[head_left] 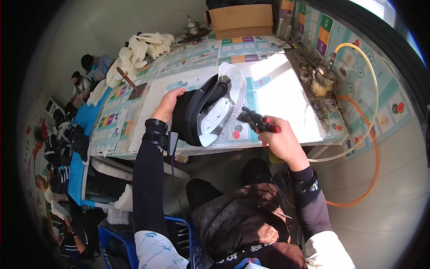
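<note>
My left hand [167,104] is closed around the rear end of a black mesh piece that looks like a shoe upper [190,117], tilted up over the near edge of the table. Its side facing right carries a white and grey patterned panel [215,114], and a pale translucent rim runs along its far end. In my right hand [284,141] is a small black spray gun [253,119] with red knobs, its front toward the piece and apart from it. The fingers wrap around its body, hiding part of it.
A scraper [130,83] with a wooden handle rests on the table [156,83], left of a pile of white foam pieces [145,47]. A cardboard box [242,21] stands behind. Right are a glue-crusted pot [323,83] and looping hoses [376,157]. People work at far left.
</note>
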{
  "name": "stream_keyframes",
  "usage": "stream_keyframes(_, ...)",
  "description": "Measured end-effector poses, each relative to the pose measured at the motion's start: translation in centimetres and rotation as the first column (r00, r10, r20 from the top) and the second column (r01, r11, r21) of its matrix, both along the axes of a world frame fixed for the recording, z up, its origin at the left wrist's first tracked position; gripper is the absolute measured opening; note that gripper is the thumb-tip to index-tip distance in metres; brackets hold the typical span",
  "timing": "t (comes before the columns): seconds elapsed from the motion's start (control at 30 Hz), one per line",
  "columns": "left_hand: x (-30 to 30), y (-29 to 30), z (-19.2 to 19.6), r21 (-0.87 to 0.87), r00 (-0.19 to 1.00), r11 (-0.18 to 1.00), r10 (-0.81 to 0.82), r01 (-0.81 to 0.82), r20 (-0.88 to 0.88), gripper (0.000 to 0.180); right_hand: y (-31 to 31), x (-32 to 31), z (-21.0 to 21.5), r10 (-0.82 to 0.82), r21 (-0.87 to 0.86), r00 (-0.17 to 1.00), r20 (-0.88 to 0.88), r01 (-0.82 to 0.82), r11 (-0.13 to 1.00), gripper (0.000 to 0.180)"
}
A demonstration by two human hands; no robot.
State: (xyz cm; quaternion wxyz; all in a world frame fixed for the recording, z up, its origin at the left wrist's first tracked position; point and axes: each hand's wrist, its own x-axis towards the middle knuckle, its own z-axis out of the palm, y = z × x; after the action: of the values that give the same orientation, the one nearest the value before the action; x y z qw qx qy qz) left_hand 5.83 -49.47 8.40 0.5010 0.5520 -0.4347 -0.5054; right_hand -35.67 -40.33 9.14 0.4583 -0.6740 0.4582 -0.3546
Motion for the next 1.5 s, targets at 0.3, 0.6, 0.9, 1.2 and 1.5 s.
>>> stream_keyframes(0.3,-2.3,1.4,1.3,-0.118,0.982,0.991,-0.04,0.063,0.184,0.03,1.3,1.6,1.6,0.056,-0.096,0.998,-0.034,-0.059,0.994,0.021)
stream_keyframes(0.6,-0.9,2.8,1.6,-0.12,0.994,0.99,-0.058,0.069,0.09,0.031,2.2,2.6,1.6,0.163,-0.224,0.974,-0.156,-0.195,0.955,0.023)
stream_keyframes(0.9,-1.7,3.4,1.7,-0.221,0.991,0.972,-0.046,0.073,0.127,0.031,2.5,1.5,1.7,-0.049,-0.26,0.984,-0.17,0.003,0.966,0.017)
stream_keyframes(1.2,-3.0,4.3,3.3,-0.157,0.996,0.987,-0.022,0.035,0.082,0.027,3.8,2.7,1.0,0.069,-0.121,0.98,-0.184,-0.092,0.988,0.022)
stream_keyframes(1.5,-2.9,4.8,9.6,-0.559,0.986,0.829,-0.097,0.005,-0.134,0.052,3.4,-0.6,3.7,-0.041,-0.049,0.965,0.259,0.056,0.997,0.018)
